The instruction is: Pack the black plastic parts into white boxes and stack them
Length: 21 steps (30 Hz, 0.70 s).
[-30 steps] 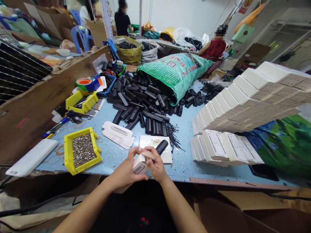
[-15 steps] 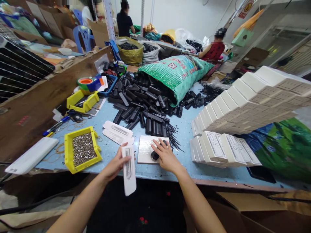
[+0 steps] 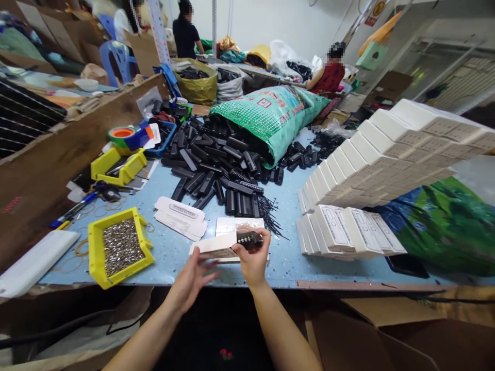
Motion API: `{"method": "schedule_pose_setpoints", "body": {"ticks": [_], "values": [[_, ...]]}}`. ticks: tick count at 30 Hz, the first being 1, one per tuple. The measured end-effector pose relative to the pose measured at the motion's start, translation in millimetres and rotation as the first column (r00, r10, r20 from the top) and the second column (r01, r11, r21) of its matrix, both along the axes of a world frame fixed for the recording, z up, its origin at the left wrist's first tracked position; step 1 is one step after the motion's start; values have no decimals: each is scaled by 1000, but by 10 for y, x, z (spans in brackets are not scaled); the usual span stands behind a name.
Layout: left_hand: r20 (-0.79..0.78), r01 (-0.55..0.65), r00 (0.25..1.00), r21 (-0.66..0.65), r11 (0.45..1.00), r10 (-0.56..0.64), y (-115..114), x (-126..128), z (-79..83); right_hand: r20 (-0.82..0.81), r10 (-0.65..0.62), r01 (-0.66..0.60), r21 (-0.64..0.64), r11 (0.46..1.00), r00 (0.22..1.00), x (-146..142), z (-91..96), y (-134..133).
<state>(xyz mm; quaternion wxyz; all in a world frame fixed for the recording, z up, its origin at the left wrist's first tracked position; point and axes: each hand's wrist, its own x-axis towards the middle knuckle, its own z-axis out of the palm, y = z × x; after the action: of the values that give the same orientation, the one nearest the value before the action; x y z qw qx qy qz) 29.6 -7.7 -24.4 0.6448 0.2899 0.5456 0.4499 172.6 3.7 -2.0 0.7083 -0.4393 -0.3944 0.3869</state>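
My right hand [image 3: 253, 260] grips a black plastic part [image 3: 249, 239] whose end sits in the open mouth of a long white carton [image 3: 213, 246]. That carton lies level above the table's front edge. Under the carton's left half is my left hand [image 3: 193, 275], fingers spread, touching its underside. A white flat sheet [image 3: 240, 225] lies on the blue table [image 3: 286, 257] just behind both hands.
A heap of black parts [image 3: 216, 159] spills from a green sack [image 3: 270, 118]. Stacked white cartons [image 3: 386, 154] fill the right side. A yellow bin of small metal pieces [image 3: 119, 246] sits left, flat carton blanks [image 3: 180, 216] beside it. Other people work at the back.
My right hand lifted the black part from the white sheet and brought it to the carton. The carton swung from upright in my left hand to level, and my left hand opened.
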Motion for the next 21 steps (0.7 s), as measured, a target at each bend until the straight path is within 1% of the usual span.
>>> {"method": "schedule_pose_setpoints", "body": {"ticks": [1,2,3,4,5,6,7,8,9,10,11,13,15,16,17,19,21], "values": [[-145,39,989,114,993,-22,-22,-40,-15,13,18,-18,-10,1000,1000,24,-11,-22],[-281,100,959,224,969,-34,-34,-79,-32,53,81,-81,-9,997,995,68,-25,-39],[-406,194,912,303,933,-58,-37,-111,-49,129,186,-187,-8,982,974,134,-47,-43],[-526,307,846,338,890,-92,-33,-134,-67,231,298,-301,-25,953,926,226,-78,-30],[-641,418,758,340,842,-118,-22,-147,-85,343,367,-364,-74,928,865,351,-121,5],[-725,491,677,319,811,-124,-7,-154,-104,463,367,-333,-156,930,807,509,-175,59],[-772,509,626,297,808,-110,13,-160,-124,579,310,-205,-241,949,754,698,-240,126],[-797,494,599,290,819,-79,37,-168,-146,680,213,-4,-296,955,701,909,-311,198],[-811,473,583,295,830,-44,62,-179,-169,762,130,200,-325,924,635,1128,-385,263],[-820,467,572,302,831,-23,89,-192,-193,805,94,323,-338,884,586,1338,-455,313],[-827,483,562,300,823,-28,116,-205,-217,829,89,389,-350,852,552,1523,-516,343],[-838,548,540,278,789,-80,160,-220,-257,833,117,398,-376,837,541,1761,-593,340],[-840,610,528,274,744,-123,183,-209,-279,835,135,398,-388,831,533,1789,-589,283],[-839,630,525,274,726,-140,187,-194,-283,828,140,384,-393,835,543,1729,-558,250],[-837,647,524,268,714,-161,189,-174,-284,805,146,345,-401,849,575,1630,-509,221],[-829,676,516,240,697,-215,194,-127,-281,718,165,200,-395,897,677,1354,-388,194],[-824,681,507,203,704,-252,214,-76,-282,640,164,73,-326,942,750,1036,-280,212]]}}
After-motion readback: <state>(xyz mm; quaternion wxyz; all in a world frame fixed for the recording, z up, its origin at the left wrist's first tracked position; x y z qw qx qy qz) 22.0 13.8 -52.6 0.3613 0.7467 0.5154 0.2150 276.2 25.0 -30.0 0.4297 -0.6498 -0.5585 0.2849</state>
